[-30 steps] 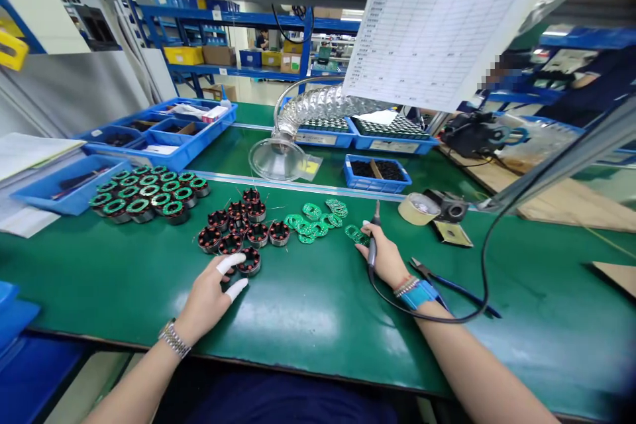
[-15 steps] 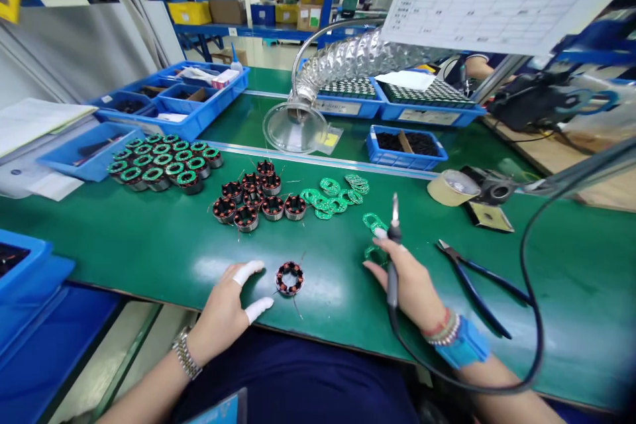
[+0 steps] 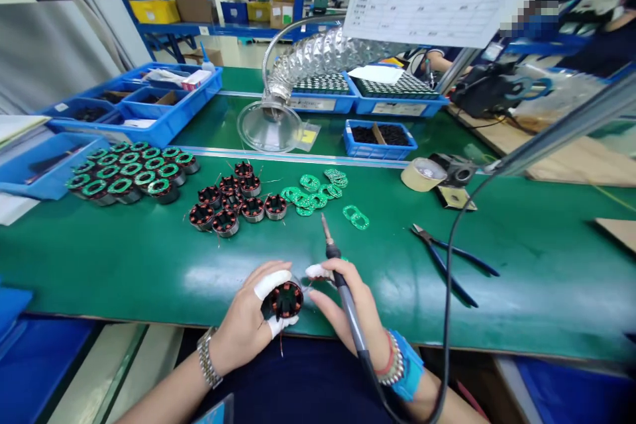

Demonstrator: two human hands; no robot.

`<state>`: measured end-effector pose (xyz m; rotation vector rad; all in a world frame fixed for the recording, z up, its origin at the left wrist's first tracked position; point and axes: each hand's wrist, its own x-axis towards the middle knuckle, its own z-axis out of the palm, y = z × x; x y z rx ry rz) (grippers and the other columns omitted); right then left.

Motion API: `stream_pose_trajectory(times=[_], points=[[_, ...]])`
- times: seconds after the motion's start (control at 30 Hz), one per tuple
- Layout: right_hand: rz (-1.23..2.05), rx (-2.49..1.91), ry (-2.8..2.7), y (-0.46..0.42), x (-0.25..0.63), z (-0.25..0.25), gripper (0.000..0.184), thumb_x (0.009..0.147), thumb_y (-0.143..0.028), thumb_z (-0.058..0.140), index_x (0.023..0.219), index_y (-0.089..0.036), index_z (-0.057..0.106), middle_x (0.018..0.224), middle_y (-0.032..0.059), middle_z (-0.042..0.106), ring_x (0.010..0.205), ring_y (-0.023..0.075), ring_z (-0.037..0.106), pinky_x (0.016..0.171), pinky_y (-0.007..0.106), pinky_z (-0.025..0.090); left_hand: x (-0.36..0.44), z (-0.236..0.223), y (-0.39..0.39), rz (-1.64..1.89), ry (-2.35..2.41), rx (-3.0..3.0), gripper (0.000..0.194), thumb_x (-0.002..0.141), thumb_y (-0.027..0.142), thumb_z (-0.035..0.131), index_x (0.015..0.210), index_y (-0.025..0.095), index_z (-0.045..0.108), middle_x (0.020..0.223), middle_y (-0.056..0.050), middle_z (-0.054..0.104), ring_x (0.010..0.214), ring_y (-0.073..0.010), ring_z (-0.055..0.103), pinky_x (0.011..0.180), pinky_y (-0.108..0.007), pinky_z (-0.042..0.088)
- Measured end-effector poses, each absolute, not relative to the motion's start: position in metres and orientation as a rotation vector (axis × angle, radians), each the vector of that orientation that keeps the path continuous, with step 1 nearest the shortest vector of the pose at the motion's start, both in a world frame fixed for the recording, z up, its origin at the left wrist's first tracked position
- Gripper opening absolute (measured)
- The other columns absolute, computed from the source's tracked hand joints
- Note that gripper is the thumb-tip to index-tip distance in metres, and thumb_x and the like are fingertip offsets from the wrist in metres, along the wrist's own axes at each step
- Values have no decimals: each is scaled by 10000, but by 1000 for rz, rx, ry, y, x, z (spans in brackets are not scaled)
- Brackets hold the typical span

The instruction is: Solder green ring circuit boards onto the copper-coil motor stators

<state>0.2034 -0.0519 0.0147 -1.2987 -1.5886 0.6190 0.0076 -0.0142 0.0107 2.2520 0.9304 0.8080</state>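
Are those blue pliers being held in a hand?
No, the blue pliers lie open on the green table, while the right hand holds a soldering iron.

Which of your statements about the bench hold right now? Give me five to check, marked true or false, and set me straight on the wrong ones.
1. The left hand holds a wound ring core. True.
2. The soldering iron lies on the bench. False: the right hand holds the soldering iron.
3. The pliers lie on the green bench with their handles spread. True.
4. The cores in the far-left group have bare tops. False: green rings sit on top of them.
5. The tape roll is to the right of the loose green rings. True.
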Motion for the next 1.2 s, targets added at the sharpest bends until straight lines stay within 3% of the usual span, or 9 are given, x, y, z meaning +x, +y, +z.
stream_pose_trajectory(times=[0.13,0.33,0.53,0.77,0.9,1.07,1.2], points=[[720,-1207,-1427,-51,198,11,380,766,-170,633,1080,-270,444,829,-8,571,741,149,604,731,305,520,12,16,-19,785,919,2302,528,751,201,639,1212,277,392,1159,-86,563,1139,-260,504,954,-451,443],[556,-1208,-1409,-53,200,8,345,775,-125,617,1059,-263,479,776,-22,580,689,119,593,698,260,497,18,29,-24,658,1000,2047,540,701,275,696,1171,268,430,1086,-70,550,955,-223,582,828,-379,518],[568,-1262,-1323,-54,209,13,324,773,-127,624,1041,-261,499,795,-27,594,702,112,610,696,243,507,22,43,-25,610,997,1912,518,726,238,672,1189,261,442,1089,-47,506,938,-186,579,822,-328,513],[373,-1366,-1317,-54,228,11,279,776,-155,633,1022,-236,528,812,-7,610,686,121,609,674,251,516,27,35,-24,726,963,2244,593,719,77,610,1242,268,407,1089,-49,451,904,-164,561,788,-291,508],[329,-1395,-1249,-56,248,4,276,771,-177,646,1014,-235,528,814,-5,613,706,126,615,681,258,515,26,33,-22,796,895,2329,534,745,4,517,1207,258,428,1079,-48,441,860,-131,566,722,-225,510],[207,-1460,-1260,-62,264,2,271,766,-186,650,1009,-228,538,835,8,621,719,135,623,663,253,514,27,30,-24,838,937,2326,437,773,0,468,1160,196,418,1065,-67,472,907,-142,571,807,-241,495],[155,-1488,-1405,-65,274,9,123,814,-192,585,936,-214,580,766,8,647,658,132,631,632,237,520,27,26,-20,790,913,2299,444,769,2,468,1165,195,414,1056,-67,488,894,-142,576,792,-244,499]])
